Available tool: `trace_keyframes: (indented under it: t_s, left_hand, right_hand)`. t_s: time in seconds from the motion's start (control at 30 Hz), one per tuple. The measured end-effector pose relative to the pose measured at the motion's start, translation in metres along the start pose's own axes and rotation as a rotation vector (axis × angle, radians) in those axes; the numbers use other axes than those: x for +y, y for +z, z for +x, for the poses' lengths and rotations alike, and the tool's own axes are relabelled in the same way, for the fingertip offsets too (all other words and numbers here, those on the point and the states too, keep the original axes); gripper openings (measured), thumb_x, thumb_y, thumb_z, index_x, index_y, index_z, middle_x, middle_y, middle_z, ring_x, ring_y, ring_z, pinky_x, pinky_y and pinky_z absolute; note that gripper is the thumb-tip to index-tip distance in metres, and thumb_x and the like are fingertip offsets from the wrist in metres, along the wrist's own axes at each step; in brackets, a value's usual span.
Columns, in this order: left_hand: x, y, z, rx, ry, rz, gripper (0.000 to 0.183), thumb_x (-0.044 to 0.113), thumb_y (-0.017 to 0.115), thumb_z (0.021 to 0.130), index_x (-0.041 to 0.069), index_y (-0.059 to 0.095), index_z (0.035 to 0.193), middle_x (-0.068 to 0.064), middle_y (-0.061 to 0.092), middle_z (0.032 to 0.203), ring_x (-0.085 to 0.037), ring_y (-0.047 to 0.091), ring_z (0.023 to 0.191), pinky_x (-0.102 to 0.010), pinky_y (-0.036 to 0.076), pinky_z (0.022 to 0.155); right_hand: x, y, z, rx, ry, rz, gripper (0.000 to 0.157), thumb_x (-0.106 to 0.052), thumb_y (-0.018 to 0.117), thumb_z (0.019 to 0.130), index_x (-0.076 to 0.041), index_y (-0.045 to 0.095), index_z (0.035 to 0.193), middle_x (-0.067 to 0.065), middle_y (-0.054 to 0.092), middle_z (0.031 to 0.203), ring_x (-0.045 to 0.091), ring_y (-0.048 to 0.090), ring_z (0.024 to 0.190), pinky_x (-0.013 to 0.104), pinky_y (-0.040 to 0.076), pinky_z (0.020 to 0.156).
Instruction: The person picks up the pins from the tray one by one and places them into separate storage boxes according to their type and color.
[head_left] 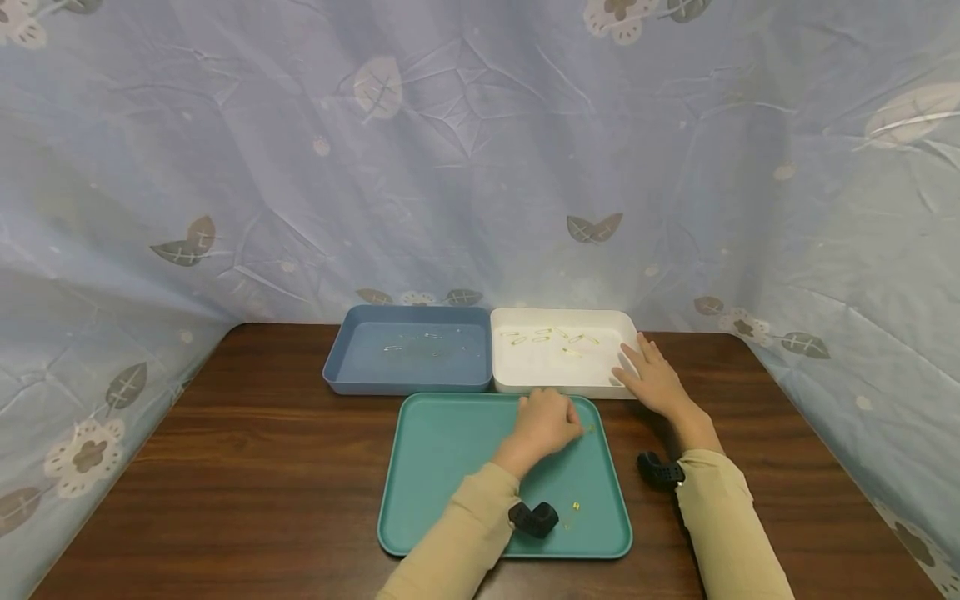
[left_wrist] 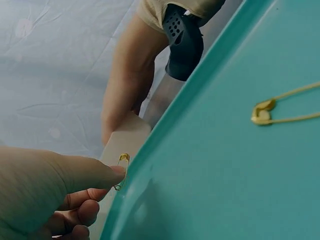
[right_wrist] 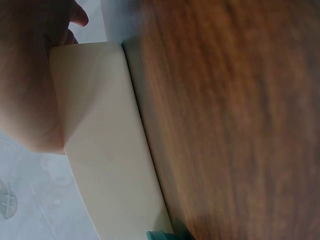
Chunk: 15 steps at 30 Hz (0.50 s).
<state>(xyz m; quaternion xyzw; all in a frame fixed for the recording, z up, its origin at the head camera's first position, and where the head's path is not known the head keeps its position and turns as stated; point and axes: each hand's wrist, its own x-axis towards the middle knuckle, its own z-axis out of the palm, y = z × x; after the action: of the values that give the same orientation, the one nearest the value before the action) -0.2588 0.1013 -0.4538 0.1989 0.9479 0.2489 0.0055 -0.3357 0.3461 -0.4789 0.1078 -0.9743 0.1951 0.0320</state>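
Observation:
My left hand (head_left: 542,423) is over the far right part of the green tray (head_left: 457,467). Between its thumb and fingers it pinches a small gold safety pin (left_wrist: 123,172). Another gold safety pin (left_wrist: 263,114) lies on the tray nearer the front; it also shows as a gold speck (head_left: 576,506) in the head view. My right hand (head_left: 654,379) rests on the right rim of the white tray (head_left: 607,375), fingers spread. Several gold safety pins (head_left: 541,339) lie inside that tray. In the right wrist view the hand (right_wrist: 30,85) is against the tray's outer wall (right_wrist: 107,130).
A blue tray (head_left: 360,367) with several small silver-looking pins (head_left: 393,347) stands left of the white one. Both touch or nearly touch the green tray's far edge. The wooden table (head_left: 225,467) surrounds them, and a patterned cloth (head_left: 450,150) hangs behind.

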Motion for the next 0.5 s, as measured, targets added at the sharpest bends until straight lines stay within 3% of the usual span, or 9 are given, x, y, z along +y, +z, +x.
trace_keyframes:
  t_s: [0.3,0.5]
  left_hand:
    - [-0.002,-0.008,0.003,0.09,0.023,0.021,0.014,0.031,0.073,0.086,0.024,0.074,0.074,0.004,0.061,0.084,-0.015,0.053,0.079,-0.031,0.04,0.071]
    - [-0.007,-0.017,0.005,0.146,-0.003,-0.013,0.013,0.032,0.075,0.085,0.022,0.074,0.077,0.003,0.06,0.083,-0.017,0.053,0.079,-0.032,0.038,0.07]
  right_hand:
    - [0.001,-0.001,0.0,0.008,-0.026,0.008,0.067,-0.043,0.044,0.101,0.003,0.033,0.149,0.033,0.009,0.158,0.057,0.01,0.143,0.072,0.014,0.111]
    - [-0.001,-0.001,0.0,-0.001,-0.018,0.015,0.067,-0.042,0.044,0.101,0.002,0.032,0.149,0.031,0.007,0.159,0.056,0.009,0.144,0.071,0.014,0.112]
